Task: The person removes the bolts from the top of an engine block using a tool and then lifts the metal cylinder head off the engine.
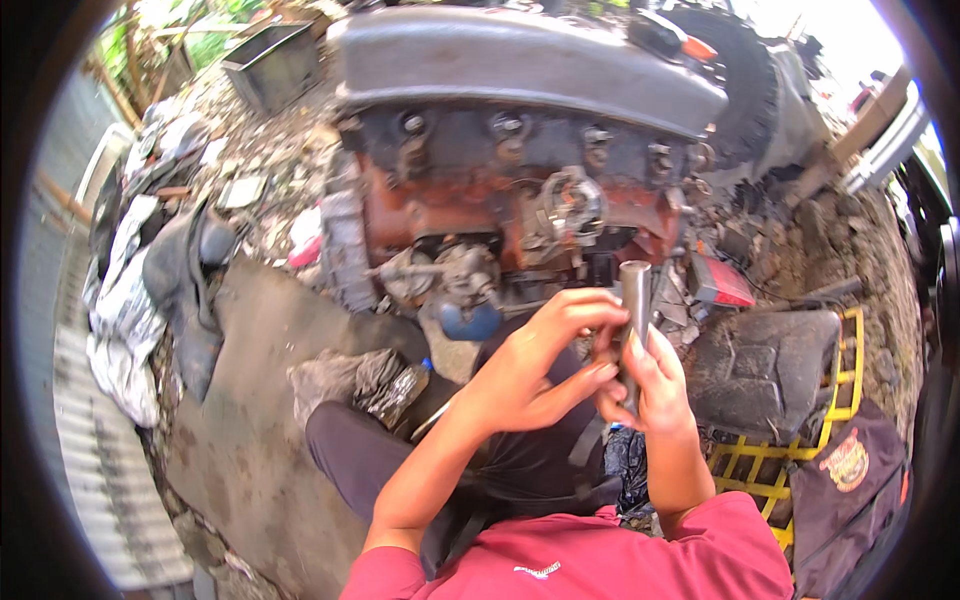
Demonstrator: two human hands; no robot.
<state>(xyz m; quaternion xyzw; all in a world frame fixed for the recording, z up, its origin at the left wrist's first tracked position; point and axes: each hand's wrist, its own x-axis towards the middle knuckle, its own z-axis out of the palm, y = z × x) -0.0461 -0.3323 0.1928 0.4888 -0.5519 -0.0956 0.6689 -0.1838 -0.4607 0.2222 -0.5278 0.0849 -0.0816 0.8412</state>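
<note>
A grey metal tube (636,320) stands nearly upright before my chest, its round upper end showing. My right hand (660,385) is closed around its lower part, the thumb lying along the side. To the left of the tube, my left hand (535,365) has its thumb and fingers apart. Its fingertips reach the tube's left side; whether they press on it is hard to see. Beyond both hands sits a large engine block (440,195), rusty red, with a long grey cover (520,70) on top and a greasy mechanical part (455,275) on its near side.
An orange-and-black tool (672,38) lies on the cover. A tyre (740,90) stands behind. At right are a red lamp (722,281), a black pad (765,370) and a yellow grid (765,470). A crumpled plastic bag (345,383) lies by my leg on brown sheeting (240,450).
</note>
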